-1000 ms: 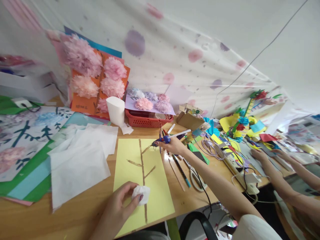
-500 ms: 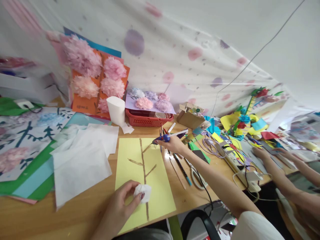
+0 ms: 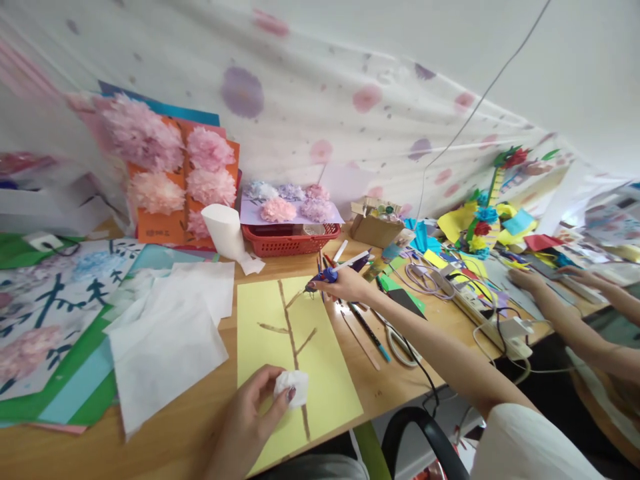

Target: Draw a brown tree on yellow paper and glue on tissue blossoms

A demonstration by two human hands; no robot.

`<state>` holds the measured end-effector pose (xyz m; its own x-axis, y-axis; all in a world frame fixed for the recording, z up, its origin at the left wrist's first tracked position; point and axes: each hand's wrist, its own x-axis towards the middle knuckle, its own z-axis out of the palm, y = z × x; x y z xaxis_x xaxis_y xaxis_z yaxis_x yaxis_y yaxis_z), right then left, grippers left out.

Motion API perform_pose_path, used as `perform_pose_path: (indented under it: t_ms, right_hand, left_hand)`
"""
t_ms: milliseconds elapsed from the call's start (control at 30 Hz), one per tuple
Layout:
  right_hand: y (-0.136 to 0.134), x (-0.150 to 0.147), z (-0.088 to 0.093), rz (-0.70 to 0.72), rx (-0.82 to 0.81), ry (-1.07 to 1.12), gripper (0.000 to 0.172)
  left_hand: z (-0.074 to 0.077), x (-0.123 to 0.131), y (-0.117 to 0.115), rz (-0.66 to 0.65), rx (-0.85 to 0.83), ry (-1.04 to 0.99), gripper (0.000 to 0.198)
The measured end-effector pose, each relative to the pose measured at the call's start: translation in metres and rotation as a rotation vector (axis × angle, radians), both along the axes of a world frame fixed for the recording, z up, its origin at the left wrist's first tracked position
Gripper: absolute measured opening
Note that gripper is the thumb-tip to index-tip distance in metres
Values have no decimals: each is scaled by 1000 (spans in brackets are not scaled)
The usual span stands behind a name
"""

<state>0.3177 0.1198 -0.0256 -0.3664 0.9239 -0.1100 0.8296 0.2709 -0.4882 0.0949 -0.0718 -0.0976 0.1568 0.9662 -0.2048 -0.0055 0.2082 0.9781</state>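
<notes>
Fingers (image 3: 273, 412) of the left hand (image 3: 250, 410) are drawn to a narrow pinch, thumb in front and forefinger behind, with a small white wad (image 3: 296, 385) caught between them. The wad hangs over the near half of the yellow sheet (image 3: 327, 377), in front of the brown stem (image 3: 293, 347); whether it touches the sheet cannot be told. The other left fingers are mostly hidden behind the hand.

The right hand (image 3: 347, 285) is wrapped around a blue glue gun (image 3: 327, 274) at the sheet's far right corner, its fingers curled close on the body. The nozzle points left over the sheet, by the end of the stem's upper right branch; contact with the paper is too small to make out. A white glue stick (image 3: 353, 259) juts from the gun's rear, away from the sheet.

Left of the sheet lie white tissues (image 3: 167, 340). Behind it stand a paper roll (image 3: 223, 230) and a red basket (image 3: 293, 244). Just right of it are a pen (image 3: 369, 332) and scissors (image 3: 401, 348). Well to the sheet's right, a co-worker's hand (image 3: 526, 280) is over a grey board.
</notes>
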Motion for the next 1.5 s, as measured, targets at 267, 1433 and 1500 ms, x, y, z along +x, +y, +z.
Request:
perform_pose_path:
  t_ms: [267,1433,1500]
  right_hand:
    - [-2,0,0,-9,-11,-8,38]
    - [-4,-1,9,-10,47,-133,40]
    - [-5,-2,10,-5,24,-140,42]
  left_hand:
    - [3,4,-2,25,-24,-8,34]
    - [-6,6,-3,77,-8,-59,41]
    - [-6,6,-3,87,-10,-61,41]
